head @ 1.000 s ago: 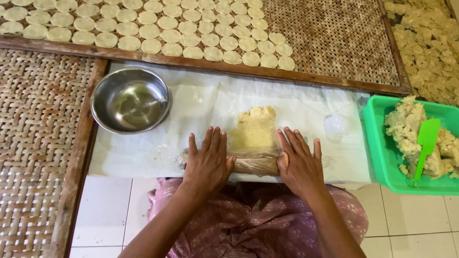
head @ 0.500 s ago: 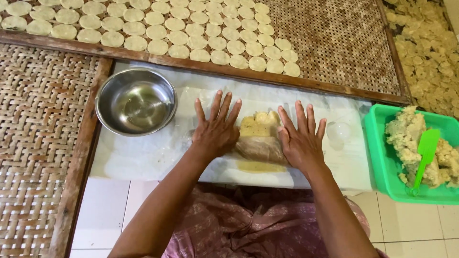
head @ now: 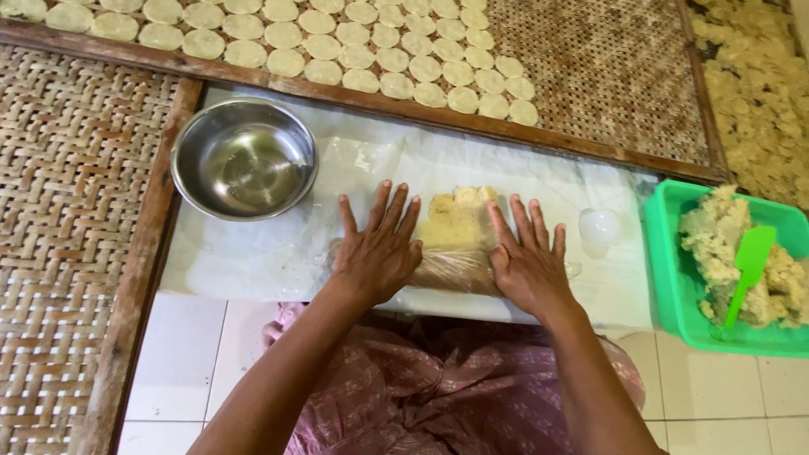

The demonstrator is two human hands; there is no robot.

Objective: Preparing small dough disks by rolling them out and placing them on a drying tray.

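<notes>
- Nearest the camera lay the person's lap, covered in pink patterned cloth point(head: 472, 396), above white floor tiles point(head: 181, 354).
- The left hand point(head: 377, 248) lay flat, fingers spread, its palm pressing down on the left end of a plastic-wrapped roller point(head: 451, 270); it gripped nothing.
- The right hand point(head: 529, 261) lay equally flat and splayed on the roller's right end, pressing rather than grasping.
- Between the two hands, a sheet of yellowish dough point(head: 458, 221) stretched away from the roller over the white plastic-covered board point(head: 253, 253).
- Just right of the right hand sat a small, round, translucent white object point(head: 599, 226) on the board.
- To the left of the left hand, well apart, stood a steel bowl point(head: 243, 157).
- At the right edge, a green tub point(head: 674, 278) held crumbly dough mass point(head: 716, 244) and a green spatula point(head: 746, 270).
- Farthest off, a woven tray point(head: 615, 76) carried rows of pale round dough discs point(head: 362, 46).
</notes>
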